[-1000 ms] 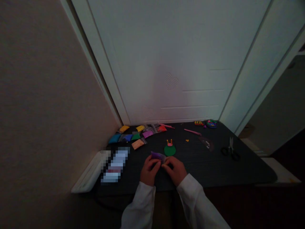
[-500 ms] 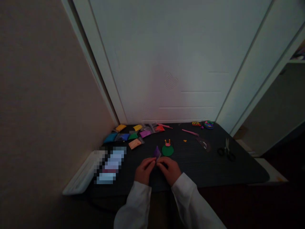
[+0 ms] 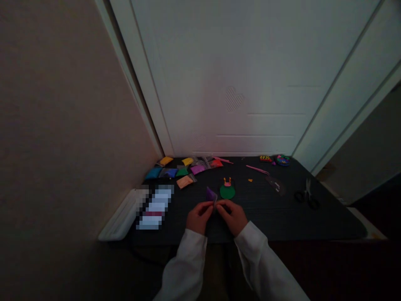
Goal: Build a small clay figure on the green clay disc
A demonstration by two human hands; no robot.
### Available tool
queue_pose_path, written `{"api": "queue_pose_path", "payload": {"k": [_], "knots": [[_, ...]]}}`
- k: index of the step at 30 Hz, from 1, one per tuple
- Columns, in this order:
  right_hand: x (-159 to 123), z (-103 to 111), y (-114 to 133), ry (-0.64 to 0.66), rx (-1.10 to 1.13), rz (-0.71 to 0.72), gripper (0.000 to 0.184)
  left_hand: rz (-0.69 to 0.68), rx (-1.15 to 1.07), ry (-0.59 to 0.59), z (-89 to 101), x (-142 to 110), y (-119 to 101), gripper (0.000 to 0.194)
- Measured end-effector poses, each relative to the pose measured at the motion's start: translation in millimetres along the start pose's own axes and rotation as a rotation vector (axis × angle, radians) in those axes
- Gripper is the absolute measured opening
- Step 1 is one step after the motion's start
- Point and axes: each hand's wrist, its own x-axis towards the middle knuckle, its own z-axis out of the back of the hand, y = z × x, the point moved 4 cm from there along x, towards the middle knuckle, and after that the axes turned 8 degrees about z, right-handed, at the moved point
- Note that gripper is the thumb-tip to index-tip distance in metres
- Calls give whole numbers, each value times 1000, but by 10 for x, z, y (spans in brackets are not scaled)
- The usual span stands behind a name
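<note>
A small clear bag of purple clay point(image 3: 211, 194) is pinched between my two hands, just above the dark table. My left hand point(image 3: 199, 217) has thumb and fingers closed on the bag's left side. On its other side my right hand point(image 3: 232, 217) pinches the bag's edge, fingertips almost meeting those of the left. Right behind my hands lies a flat green disc point(image 3: 227, 191), with a small pink piece point(image 3: 227, 183) bearing two orange stalks at its far edge. The part of the bag between my fingers is hidden.
Several bags of coloured clay, among them a peach bag point(image 3: 184, 181), lie at back left. Pink tools point(image 3: 257, 169), tiny orange bits point(image 3: 250, 180), a clear plastic sheet point(image 3: 277, 185) and scissors point(image 3: 307, 195) are to the right. A blurred screen point(image 3: 156, 207) sits left beside a white object point(image 3: 120, 217).
The whole view has shifted, so the table appears further right and up. The purple clay bag has tilted between my hands, and my fingertips have come closer together.
</note>
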Motion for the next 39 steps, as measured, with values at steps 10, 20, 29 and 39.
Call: {"api": "queue_pose_path", "payload": {"k": [10,20,29,39], "knots": [[-26,-29,-61,24,70,-67,21,28,-112,-12,-26,-48,-75,21],[-15,10,-37,23,34,-42,21,32,-122,-22,-24,-38,-55,19],[-21,1,-88,-14,-25,-61,16,-8,-21,-32,-60,-36,-26,17],[-22,20,-77,-11,-89,-38,17,-41,-111,7,-103,-116,-141,19]]}}
